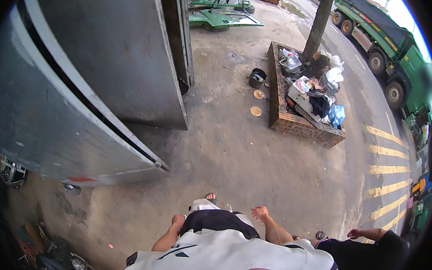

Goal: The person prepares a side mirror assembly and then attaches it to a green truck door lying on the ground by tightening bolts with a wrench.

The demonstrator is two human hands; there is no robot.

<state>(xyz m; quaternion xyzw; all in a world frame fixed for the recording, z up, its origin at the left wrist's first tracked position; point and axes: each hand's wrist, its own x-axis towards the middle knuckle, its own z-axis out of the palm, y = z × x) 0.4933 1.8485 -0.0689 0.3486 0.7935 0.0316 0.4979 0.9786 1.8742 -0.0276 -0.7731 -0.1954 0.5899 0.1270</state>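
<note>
My left hand (177, 221) is low at my left side, beside my dark waistband (213, 221), fingers curled; whether the small pale bit at them is held, I cannot make out. My right hand (259, 213) hangs at my right side with loosely bent fingers apart, holding nothing, over the concrete pavement (234, 166). A sandalled foot (211, 198) shows beyond my waist. To the left stand large grey metal panels (63, 125), their lower edge above and left of my hands.
A co-worker in black (362, 258) is at my right. Ahead are a black bucket (257, 83), a brick planter (300, 132) with a tree (318, 22) and rubbish, and green panels (218, 21). A green truck (403, 67) and striped road (387, 170) lie right; clutter (36, 238) lies lower left.
</note>
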